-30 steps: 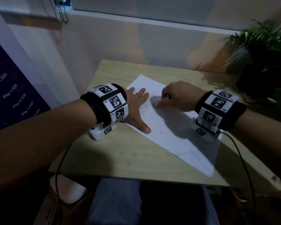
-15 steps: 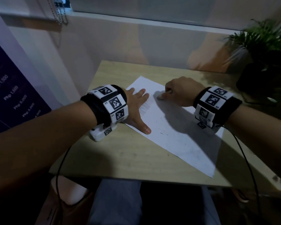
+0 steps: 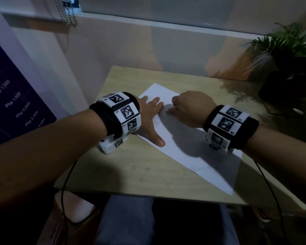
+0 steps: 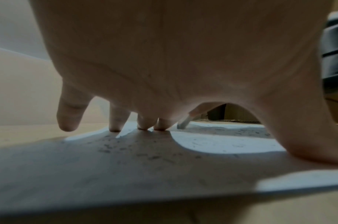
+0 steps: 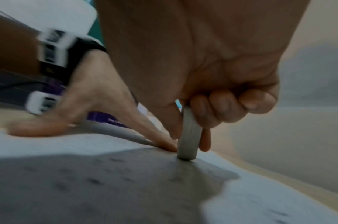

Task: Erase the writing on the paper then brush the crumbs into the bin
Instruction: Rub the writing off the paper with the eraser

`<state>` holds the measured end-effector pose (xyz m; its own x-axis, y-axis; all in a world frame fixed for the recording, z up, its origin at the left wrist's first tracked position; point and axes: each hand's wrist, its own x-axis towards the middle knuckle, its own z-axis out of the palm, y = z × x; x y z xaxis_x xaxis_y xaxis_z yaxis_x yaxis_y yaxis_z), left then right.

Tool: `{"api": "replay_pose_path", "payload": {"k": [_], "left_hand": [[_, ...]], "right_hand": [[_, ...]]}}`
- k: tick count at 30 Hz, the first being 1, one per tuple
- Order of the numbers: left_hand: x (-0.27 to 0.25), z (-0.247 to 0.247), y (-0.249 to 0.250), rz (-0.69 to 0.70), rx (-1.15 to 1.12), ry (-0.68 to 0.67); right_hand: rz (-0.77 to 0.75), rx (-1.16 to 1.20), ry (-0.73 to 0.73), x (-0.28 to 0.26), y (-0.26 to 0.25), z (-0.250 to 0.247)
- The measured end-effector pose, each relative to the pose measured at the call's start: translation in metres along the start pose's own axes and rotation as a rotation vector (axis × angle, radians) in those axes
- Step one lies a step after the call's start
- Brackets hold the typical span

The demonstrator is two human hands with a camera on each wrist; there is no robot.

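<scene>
Head view: the left hand [image 3: 151,117], fingers flat, pinned the paper [image 3: 198,156] to the table [image 3: 131,174]; the right hand [image 3: 191,108] worked beside it. Left wrist view: crumbs [image 4: 126,148] lay under the palm. Right wrist view: the eraser [image 5: 189,134], pinched upright, touched the sheet beside the left fingertips [image 5: 168,145].

Seen from under the wrist, the left hand [image 4: 183,60] fills the top of the frame, palm arched over a white sheet of paper [image 4: 212,141]. Three straight fingertips [image 4: 114,128] press down on the sheet, the little finger hangs above the wooden table [image 4: 30,131] just past the paper's edge, and the thumb [image 4: 308,144] rests on the sheet at right. Small dark crumbs [image 4: 145,151] lie scattered in the hand's shadow. Through the gap between the fingers and thumb, a pale eraser [image 4: 184,122] held by another finger touches the paper.
</scene>
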<state>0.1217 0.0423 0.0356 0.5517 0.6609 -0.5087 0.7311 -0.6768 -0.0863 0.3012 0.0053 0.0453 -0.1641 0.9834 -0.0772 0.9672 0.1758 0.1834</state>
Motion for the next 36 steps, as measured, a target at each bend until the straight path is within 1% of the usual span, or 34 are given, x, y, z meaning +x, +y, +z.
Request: {"api": "replay_pose_path", "payload": {"k": [1,3,5,7,8,10,12,14,16,18,19,21,23,24,25,28,29,31,34,36], "left_hand": [[0.0,0.0,0.0,0.0,0.004,0.004],[0.0,0.0,0.0,-0.001,0.016,0.0],[0.0,0.0,0.001,-0.002,0.024,-0.013],[0.0,0.0,0.001,-0.005,0.024,-0.009],[-0.001,0.001,0.001,-0.007,0.022,-0.002],[-0.001,0.001,0.001,-0.009,0.016,0.014],[-0.001,0.0,0.002,-0.006,0.014,0.018],[-0.002,0.0,0.002,-0.01,0.02,0.008],[-0.003,-0.001,0.003,-0.013,0.027,-0.001],[-0.004,-0.002,0.004,-0.015,0.03,-0.007],[-0.005,-0.002,0.003,-0.016,0.031,-0.01],[-0.005,-0.002,0.003,-0.014,0.025,-0.01],[-0.005,-0.004,0.004,-0.01,0.02,-0.006],[-0.005,-0.004,0.004,-0.011,0.02,-0.006],[-0.006,-0.005,0.004,-0.011,0.019,-0.005],[-0.005,-0.003,0.004,-0.014,0.023,-0.009],[-0.005,-0.003,0.004,-0.015,0.021,-0.008],[-0.004,-0.003,0.004,-0.016,0.021,-0.004],[-0.003,-0.004,0.006,-0.013,0.02,0.002],[-0.003,-0.003,0.005,-0.015,0.022,0.001]], "right_hand": [[-0.016,0.044,-0.016,-0.002,-0.002,0.0],[0.009,0.132,-0.06,0.003,0.005,-0.003],[0.079,0.124,-0.077,0.01,0.019,-0.007],[0.122,0.055,-0.059,0.011,0.024,-0.007],[0.117,0.01,-0.051,0.008,0.02,-0.007],[0.049,-0.039,-0.02,0.001,0.007,-0.005],[-0.033,0.042,-0.048,-0.005,0.0,-0.006],[-0.04,0.184,-0.13,-0.004,0.006,-0.009],[0.014,0.204,-0.152,0.001,0.02,-0.009],[0.094,0.145,-0.094,0.004,0.026,-0.007],[0.111,0.099,-0.066,0.003,0.023,-0.005],[0.06,0.068,-0.027,-0.002,0.011,-0.002],[-0.026,0.143,-0.03,-0.008,-0.003,0.0],[-0.046,0.204,-0.038,-0.009,-0.006,0.0],[-0.041,0.24,-0.039,-0.009,-0.007,-0.001],[0.063,0.221,-0.052,-0.004,-0.001,-0.007],[0.077,0.229,-0.061,-0.006,-0.002,-0.01],[0.032,0.284,-0.084,-0.013,-0.01,-0.011],[-0.104,0.355,-0.16,-0.027,-0.023,-0.015],[-0.094,0.357,-0.173,-0.022,-0.017,-0.016]]}}
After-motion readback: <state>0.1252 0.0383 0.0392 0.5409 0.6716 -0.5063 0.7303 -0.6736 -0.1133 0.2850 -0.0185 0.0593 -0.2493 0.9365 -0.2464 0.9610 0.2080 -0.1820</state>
